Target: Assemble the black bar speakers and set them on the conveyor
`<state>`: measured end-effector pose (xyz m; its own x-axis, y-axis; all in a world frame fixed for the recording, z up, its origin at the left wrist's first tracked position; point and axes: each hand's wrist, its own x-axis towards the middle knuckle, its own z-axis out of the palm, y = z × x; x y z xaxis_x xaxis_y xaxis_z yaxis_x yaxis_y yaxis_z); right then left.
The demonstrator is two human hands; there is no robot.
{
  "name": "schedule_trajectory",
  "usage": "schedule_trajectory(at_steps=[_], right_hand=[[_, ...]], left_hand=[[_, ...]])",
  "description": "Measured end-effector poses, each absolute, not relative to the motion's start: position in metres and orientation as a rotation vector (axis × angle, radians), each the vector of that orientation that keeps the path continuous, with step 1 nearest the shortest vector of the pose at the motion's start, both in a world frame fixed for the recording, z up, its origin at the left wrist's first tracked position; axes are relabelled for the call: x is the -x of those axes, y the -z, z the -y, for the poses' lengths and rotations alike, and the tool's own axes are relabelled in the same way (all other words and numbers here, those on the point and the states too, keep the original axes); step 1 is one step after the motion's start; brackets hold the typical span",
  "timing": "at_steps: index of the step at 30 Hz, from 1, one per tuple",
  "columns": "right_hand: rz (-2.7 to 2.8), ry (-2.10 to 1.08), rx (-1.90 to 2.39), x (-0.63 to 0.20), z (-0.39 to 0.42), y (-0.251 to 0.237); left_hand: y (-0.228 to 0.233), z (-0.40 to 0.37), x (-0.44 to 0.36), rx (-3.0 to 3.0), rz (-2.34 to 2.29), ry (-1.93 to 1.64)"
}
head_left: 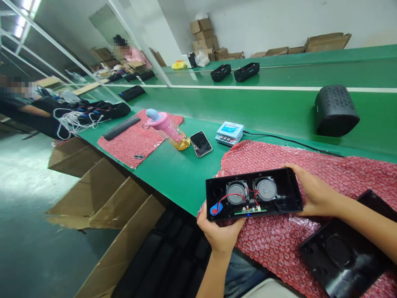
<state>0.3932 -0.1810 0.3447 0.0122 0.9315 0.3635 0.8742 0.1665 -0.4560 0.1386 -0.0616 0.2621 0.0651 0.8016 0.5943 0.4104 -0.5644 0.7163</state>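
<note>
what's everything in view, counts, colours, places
open housing: 1, black, between both hands
drivers: 2, grey, inside it
casing pieces: count unclear, black, lower right
bubble wrap: 2 areas, red, bench
device: 1, light blue, beyond wrap
phone: 1, black screen, by bottle
bottle: 1, pink lid, centre left
speaker: 1, black, bench right
far housings: several, black, bench back
bar: 1, black, left wrap
cables: tangled, white, far left
boxes: several, brown, back wall, lower left
bench: 1, green, centre
people: 2, dark and pink clothes, left
left hand: 1, bare, housing's left
right hand: 1, bare, housing's right
</note>
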Motion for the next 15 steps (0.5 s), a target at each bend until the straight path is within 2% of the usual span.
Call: schedule_trajectory(at_steps=[6, 15], right_hand=[[1.937, -0.19, 1.77, -0.405, 0.187, -0.354], [2.045, -0.265, 2.13, -0.411, 0.227, -0.396]], left_hand=[[-0.268, 0.061, -0.14, -2.041, -1.152, -1.414], [-0.278, 0.048, -0.145, -2.617, -0.863, -1.422]])
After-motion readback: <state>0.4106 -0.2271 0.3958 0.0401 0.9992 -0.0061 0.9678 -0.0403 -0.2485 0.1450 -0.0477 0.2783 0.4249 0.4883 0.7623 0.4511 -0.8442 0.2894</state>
